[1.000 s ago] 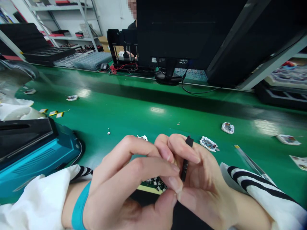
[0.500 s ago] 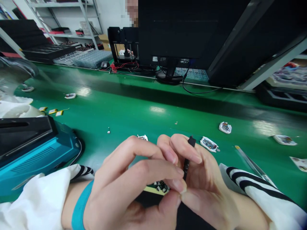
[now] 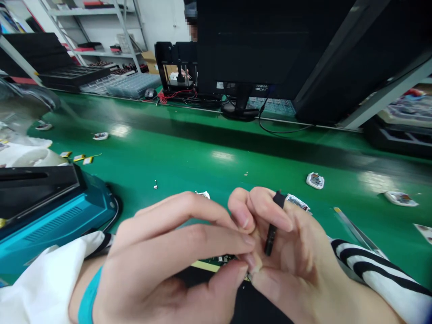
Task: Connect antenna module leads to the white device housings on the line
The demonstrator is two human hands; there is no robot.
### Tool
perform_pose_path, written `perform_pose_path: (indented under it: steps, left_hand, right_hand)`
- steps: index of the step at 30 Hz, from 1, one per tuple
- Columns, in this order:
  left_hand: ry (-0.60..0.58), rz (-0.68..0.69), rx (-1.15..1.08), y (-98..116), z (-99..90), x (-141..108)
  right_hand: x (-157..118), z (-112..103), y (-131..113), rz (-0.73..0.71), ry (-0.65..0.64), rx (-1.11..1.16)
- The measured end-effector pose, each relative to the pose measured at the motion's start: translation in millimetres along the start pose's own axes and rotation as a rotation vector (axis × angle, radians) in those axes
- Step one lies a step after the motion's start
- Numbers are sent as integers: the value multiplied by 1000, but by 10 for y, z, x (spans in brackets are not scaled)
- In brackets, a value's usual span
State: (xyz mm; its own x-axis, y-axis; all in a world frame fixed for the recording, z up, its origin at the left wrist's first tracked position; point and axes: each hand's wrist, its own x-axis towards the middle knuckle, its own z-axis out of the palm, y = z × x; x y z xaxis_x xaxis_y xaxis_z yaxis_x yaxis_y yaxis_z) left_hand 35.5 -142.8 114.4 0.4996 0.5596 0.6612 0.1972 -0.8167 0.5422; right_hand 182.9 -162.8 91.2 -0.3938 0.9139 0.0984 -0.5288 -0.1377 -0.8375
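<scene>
My right hand (image 3: 297,256) has moved rightward, now partly covering a white-cased board (image 3: 299,203). My left hand (image 3: 168,256) and right fingertips pinch close around a tiny piece (image 3: 248,276), mostly hidden; my curled right fingers hold a black stick (image 3: 270,239).

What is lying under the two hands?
Below the left hand and right hand, a black surface, a yellow strip and some small parts show. Whatever the hands cover cannot be seen.

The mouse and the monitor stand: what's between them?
In the head view, red wires and black cables, with a black rack behind them.
</scene>
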Motion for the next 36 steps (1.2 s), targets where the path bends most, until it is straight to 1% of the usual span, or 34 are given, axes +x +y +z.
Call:
perform_pose_path:
  steps: [3, 6, 11, 17, 21, 24, 30, 34, 36]
  left_hand:
    - [-26, 45, 71, 12, -33, 26]
    - [-41, 84, 127, -12, -43, -8]
    - [-39, 59, 188, -30, -39, -59]
    - [-87, 53, 247, -41, -56, -66]
    - [-118, 72, 303, -75, -75, -99]
    - [-121, 65, 289, -90, -70, -118]
    - [-59, 34, 287, -102, -24, -120]
    - [-93, 47, 313, -109, -21, -111]
    - [-77, 36, 314, -105, -31, -98]
  right_hand:
    - [-12, 26, 11, -27, 63, -48]
    - [-15, 48, 17, -68, 133, -111]
    - [8, 56, 13, -102, 172, -245]
    - [31, 65, 5, -116, 258, -369]
    - [38, 69, 1, -138, 293, -381]
    - [40, 64, 7, -153, 298, -383]
    - [31, 31, 41, -177, 251, -387]
    - [24, 17, 57, -163, 234, -369]
    - [29, 8, 48, -152, 231, -330]
